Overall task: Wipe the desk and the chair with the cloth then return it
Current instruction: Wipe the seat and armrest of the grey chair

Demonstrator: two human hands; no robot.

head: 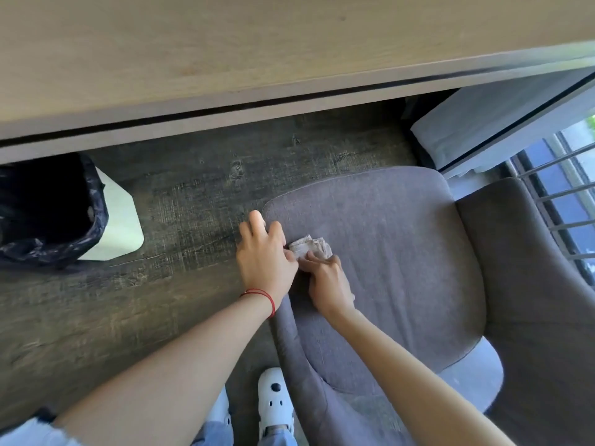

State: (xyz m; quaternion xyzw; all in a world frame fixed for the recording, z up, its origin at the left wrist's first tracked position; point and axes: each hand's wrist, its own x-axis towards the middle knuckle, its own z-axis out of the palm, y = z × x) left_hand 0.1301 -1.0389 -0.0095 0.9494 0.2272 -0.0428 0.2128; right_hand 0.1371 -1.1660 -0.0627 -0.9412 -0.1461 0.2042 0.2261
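I see one cloth (pixel 311 246), small, pale beige and bunched into a crumpled wad, lying on the grey seat of the chair (pixel 402 252) near its front-left corner. My right hand (pixel 326 280) sits at the cloth's six o'clock, fingertips curled down and pressed on its near edge. My left hand (pixel 265 252) is at the cloth's nine o'clock, thumb side touching it, fingers spread loosely over the seat edge; I can't tell if it actually pinches the fabric. One red string bracelet (pixel 264 297) circles the left wrist. One chair, with a padded back at three o'clock. One desk (pixel 225 53), light wood, spans twelve o'clock. One bin (pixel 58 214) with a black liner stands at nine o'clock on the dark plank floor (pixel 180 188). Two white shoes (pixel 275 402) show at six o'clock.
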